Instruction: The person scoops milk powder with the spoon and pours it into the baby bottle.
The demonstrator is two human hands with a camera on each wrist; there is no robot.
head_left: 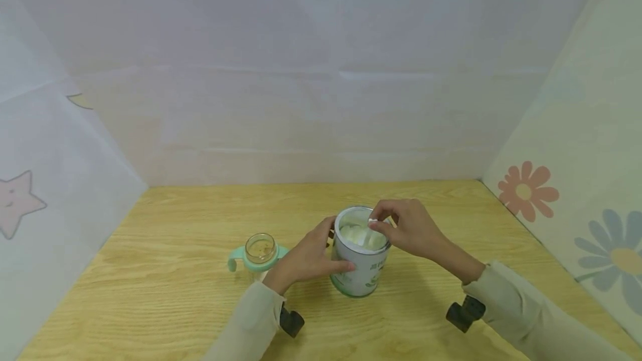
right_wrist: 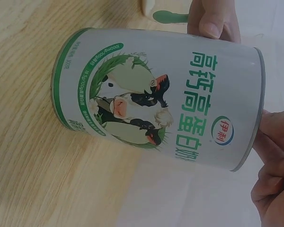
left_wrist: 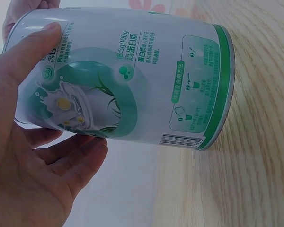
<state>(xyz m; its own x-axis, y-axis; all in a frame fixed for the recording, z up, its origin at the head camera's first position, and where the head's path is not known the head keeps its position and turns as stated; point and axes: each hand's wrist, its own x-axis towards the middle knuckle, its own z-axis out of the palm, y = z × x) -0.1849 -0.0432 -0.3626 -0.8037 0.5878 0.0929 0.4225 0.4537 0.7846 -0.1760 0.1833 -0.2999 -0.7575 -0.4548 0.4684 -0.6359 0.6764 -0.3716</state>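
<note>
A white and green milk powder can (head_left: pixel 358 266) stands open-topped on the wooden table, with pale powder visible inside. My left hand (head_left: pixel 313 255) grips its side, the thumb across the front and the fingers round the far side, as the left wrist view shows on the can (left_wrist: pixel 128 80). Over the rim, my right hand (head_left: pixel 408 230) pinches the white handle of a scoop (head_left: pixel 371 222) that reaches down into the can. In the right wrist view the rim hides the scoop, and only curled fingers (right_wrist: pixel 272 165) show beside it.
Left of the can stands a clear, uncapped baby bottle (head_left: pixel 261 249) with mint-green side handles, partly behind my left forearm. The wooden table (head_left: pixel 175 272) is bordered by a pale back wall (head_left: pixel 321 127) and patterned side walls.
</note>
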